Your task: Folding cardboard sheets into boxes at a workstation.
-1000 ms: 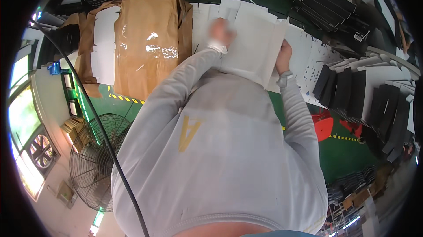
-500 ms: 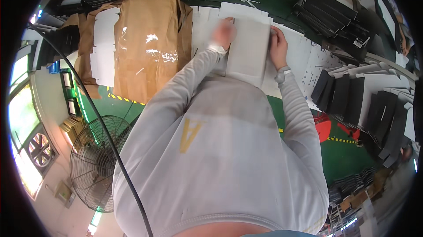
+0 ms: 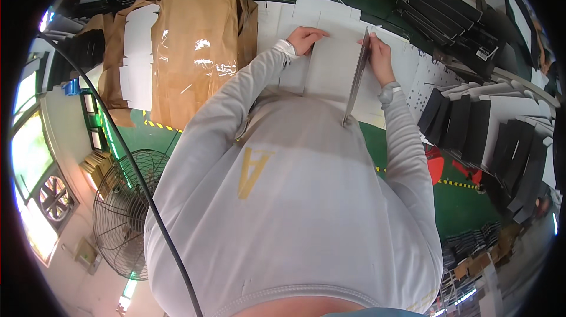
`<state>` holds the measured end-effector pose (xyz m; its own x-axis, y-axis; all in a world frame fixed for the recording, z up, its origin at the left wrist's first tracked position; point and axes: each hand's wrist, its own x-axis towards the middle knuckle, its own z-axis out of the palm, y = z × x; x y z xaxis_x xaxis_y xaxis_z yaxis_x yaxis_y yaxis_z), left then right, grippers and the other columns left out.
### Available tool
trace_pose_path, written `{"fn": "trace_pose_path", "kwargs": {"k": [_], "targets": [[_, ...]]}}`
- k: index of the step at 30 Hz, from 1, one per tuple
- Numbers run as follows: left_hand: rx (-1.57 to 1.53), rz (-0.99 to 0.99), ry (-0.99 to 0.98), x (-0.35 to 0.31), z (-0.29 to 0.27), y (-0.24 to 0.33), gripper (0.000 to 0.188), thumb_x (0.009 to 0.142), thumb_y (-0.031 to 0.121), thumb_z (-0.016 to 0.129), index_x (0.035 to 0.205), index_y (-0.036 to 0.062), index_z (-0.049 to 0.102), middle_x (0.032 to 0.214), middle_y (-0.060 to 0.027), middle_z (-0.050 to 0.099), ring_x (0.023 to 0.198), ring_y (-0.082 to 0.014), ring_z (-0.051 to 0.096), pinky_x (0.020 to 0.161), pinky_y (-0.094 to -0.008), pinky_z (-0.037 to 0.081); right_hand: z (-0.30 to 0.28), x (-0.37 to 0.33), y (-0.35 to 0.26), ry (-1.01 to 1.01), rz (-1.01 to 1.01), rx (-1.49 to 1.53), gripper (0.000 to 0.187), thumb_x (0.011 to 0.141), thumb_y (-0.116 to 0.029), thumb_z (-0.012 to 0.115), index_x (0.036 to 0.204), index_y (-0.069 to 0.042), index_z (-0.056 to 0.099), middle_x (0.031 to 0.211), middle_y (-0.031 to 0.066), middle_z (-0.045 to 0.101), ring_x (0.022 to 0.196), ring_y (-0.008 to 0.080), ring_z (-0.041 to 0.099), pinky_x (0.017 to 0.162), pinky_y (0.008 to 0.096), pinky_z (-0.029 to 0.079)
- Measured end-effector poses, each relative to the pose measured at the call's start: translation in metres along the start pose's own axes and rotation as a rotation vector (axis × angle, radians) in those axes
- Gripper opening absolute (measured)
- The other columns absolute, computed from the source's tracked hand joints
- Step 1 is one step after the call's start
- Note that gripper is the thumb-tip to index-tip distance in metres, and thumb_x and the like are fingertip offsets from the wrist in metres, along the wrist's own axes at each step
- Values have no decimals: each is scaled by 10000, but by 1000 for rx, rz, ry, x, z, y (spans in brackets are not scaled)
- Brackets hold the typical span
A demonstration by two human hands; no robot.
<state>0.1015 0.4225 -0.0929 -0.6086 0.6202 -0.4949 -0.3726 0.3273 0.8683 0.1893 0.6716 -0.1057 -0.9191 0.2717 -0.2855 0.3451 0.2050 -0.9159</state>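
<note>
A white cardboard blank (image 3: pixel 333 60) lies flat before me on several pale sheets. A thin grey panel (image 3: pixel 358 75) stands nearly on edge along the blank's right side; whether it is joined to the blank, I cannot tell. My right hand (image 3: pixel 380 58) grips this panel near its far end, the thumb on the near side and some fingertips showing past its left face. At the blank's far left, my left hand (image 3: pixel 304 40) rests with fingers stretched to the right and nothing in them.
A brown paper-wrapped stack (image 3: pixel 197 58) with shiny tape stands to the left. Black and white folded cardboard pieces (image 3: pixel 471 128) are piled at right, more black ones (image 3: pixel 436 13) beyond. A wire-cage fan (image 3: pixel 127 217) and a dark cable (image 3: pixel 135 169) are at lower left.
The right-hand panel has come up from lying flat to standing on edge, held by my right hand. My left hand has shifted slightly, its fingers now pointing right.
</note>
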Motion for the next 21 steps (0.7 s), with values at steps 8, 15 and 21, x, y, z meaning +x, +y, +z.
{"fn": "trace_pose_path", "kwargs": {"k": [8,15,21], "targets": [[460,343,225,29,-4,-8,366,815,244,650,1136,76,597,858,-81,552,721,-168,515,675,-285,477,0,2,5,-18,19,33,537,971,-422,345,835,-22,676,630,-17,524,562,73,409,518,223,334],[942,398,50,43,-28,36,698,690,297,751,1281,89,444,1236,-145,418,1135,-318,435,975,-396,374,12,-4,-17,130,-103,-9,465,959,-373,416,915,53,597,698,46,530,663,139,447,644,276,395],[1166,353,-37,41,-24,61,699,660,271,758,1272,119,456,1090,-117,433,1079,-292,467,898,-408,398,10,0,-33,118,68,682,467,934,-471,427,661,-96,476,640,-22,449,594,84,409,565,219,334]]}}
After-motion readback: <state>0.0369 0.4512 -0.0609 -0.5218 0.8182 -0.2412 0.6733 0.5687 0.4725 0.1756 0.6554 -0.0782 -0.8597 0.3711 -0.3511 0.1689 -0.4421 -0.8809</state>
